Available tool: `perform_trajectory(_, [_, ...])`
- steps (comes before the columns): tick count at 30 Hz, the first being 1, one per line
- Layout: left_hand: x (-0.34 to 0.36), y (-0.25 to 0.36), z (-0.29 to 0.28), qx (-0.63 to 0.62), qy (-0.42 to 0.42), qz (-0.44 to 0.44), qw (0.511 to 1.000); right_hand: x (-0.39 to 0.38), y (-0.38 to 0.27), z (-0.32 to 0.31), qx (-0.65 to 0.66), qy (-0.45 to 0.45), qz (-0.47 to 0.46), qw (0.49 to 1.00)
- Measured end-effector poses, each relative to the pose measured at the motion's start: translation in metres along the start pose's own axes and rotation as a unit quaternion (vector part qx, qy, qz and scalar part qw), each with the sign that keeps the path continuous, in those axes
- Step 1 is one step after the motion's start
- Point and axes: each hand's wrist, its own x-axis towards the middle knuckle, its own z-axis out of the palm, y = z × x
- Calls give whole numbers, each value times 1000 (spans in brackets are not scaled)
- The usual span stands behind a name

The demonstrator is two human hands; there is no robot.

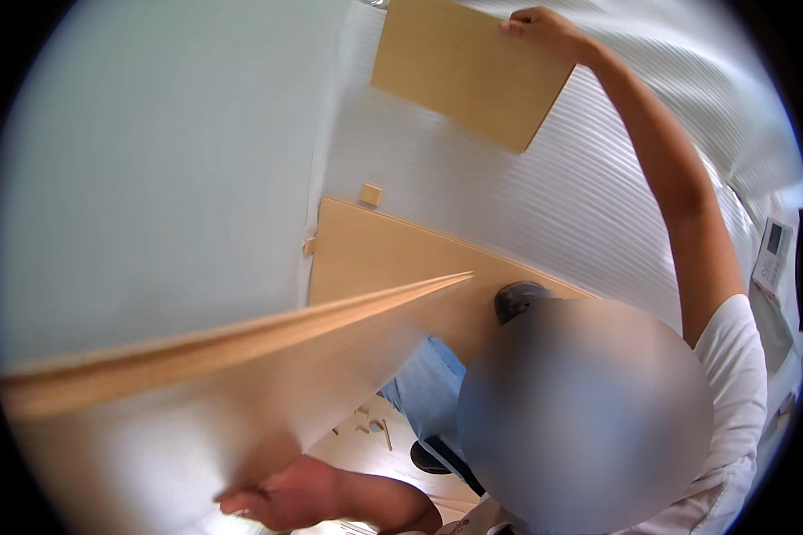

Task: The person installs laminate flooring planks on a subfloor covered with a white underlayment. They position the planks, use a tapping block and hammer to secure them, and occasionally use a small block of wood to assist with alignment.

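"At the end of the right arm, what is there?"

"A small board (pixel 468 71), tan, pinched near a corner by the right hand (pixel 549 34). The thumb lies along its edge; the fingers beyond are hard to make out. The board's upper edge is cut off."

"How is that arm posed?"

"Reaching far out from a white sleeve (pixel 736 357), elbow slightly bent, wrist turned inward over the board."

"And the left hand (pixel 281 495)?"

"Low and close to the body, forearm running sideways, fingers curled and pointing away from the right hand. It is against the glossy large panel (pixel 196 410), which rises beyond it edge-on. I cannot tell whether it grips the panel or only steadies it; the near end runs into the dark rim."

"Between the hands?"

"A flat board (pixel 384 254), partly hidden by the large panel, with a dark shoe (pixel 515 301) over it. Two small blocks, one (pixel 371 193) beyond the board and one (pixel 309 245) beside its end, sit on the side toward the small board. A round blur covers much of the body. Just past the left forearm, little wooden pieces (pixel 364 428) are scattered, too small to identify."

"Beneath the small board?"

"A ribbed, silvery sheet (pixel 589 178)."
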Motion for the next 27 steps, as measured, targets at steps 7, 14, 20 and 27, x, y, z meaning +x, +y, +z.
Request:
perform_trajectory(7, [-87,-7,69,-493,-280,-303,766,-20,8,-60,-201,184,-70,960])
perform_trajectory(14, [-215,0,144,-580,-346,-550,491,-203,-34,-36,158,-39,7,987])
perform_trajectory(20, [-271,-4,148,-525,-396,-546,519,-235,-25,-13,69,-52,107,990])
perform_trajectory(27, [-317,-36,154,-427,-442,-572,544,-216,29,30,-106,-31,68,992])
